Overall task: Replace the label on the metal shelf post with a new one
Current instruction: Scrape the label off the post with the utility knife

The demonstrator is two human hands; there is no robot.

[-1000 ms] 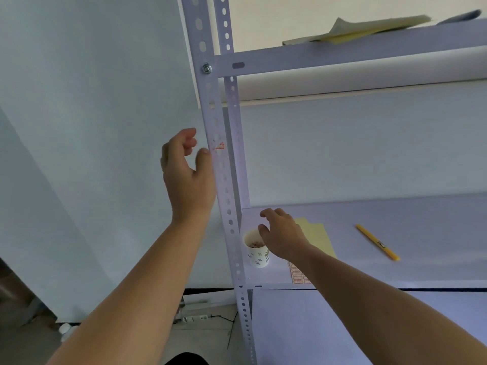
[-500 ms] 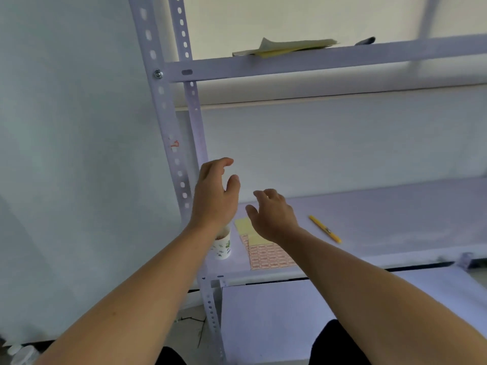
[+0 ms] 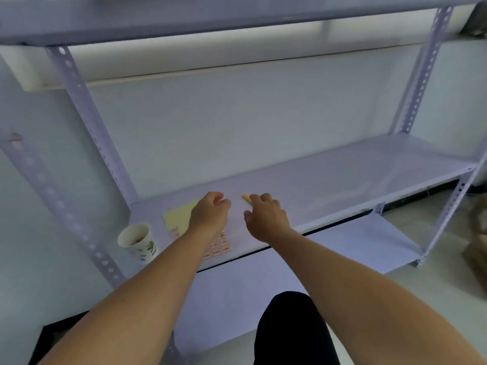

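The right hand (image 3: 264, 218) covered all but the far tip of the yellow pen (image 3: 245, 197), and whether its fingers (image 3: 259, 199) gripped it could not be told. The left hand (image 3: 209, 214) curled its fingertips out of view. Its forearm hid the middle of the label sheet (image 3: 220, 245), whose print was too small to read. The red scrap (image 3: 14, 138) on the front post (image 3: 52, 196) was blurred, like the contents of the paper cup (image 3: 137, 241). The right edge cut off a brown thing (image 3: 477, 233).
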